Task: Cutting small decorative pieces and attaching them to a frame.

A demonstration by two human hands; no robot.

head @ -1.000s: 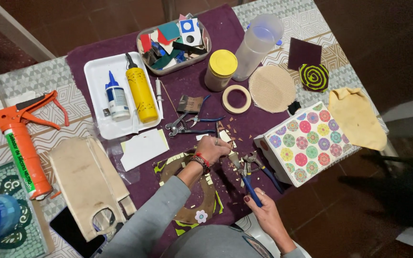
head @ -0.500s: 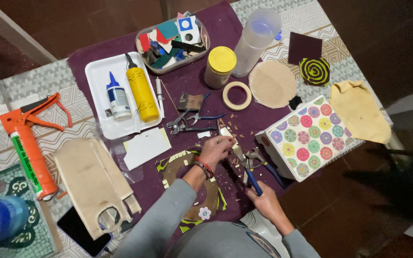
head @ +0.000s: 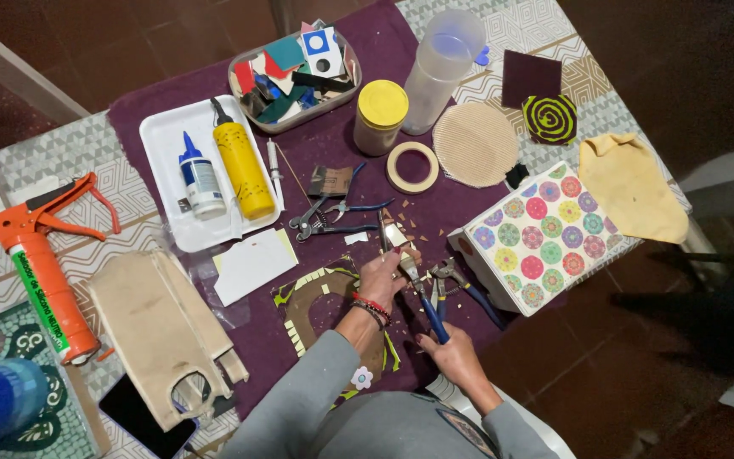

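- Seen from above, a person sits at a table covered by a purple cloth (head: 333, 153)
- The left hand (head: 381, 276) is curled, fingers pinching a small pale tile piece (head: 395, 237) at the jaws of the nippers
- The right hand (head: 454, 355) is closed round the blue handles of the nippers (head: 425, 293), which slant up toward the left hand
- Just beside the left hand, on its left, lies a brown mosaic base (head: 320, 310) edged with pale tiles
- Second blue-handled pliers (head: 465, 285) lie just right of the left hand, by a box (head: 545, 238) patterned with coloured circles
- Above the left hand: more pliers (head: 329, 217), a tape ring (head: 412, 167), a yellow-lidded jar (head: 381, 117)
- Further up-left of the hand, a white tray (head: 163, 183) holds a yellow bottle (head: 242, 168) and a white glue bottle (head: 201, 180)
- Far left of the hand lies an orange caulking gun (head: 40, 263)
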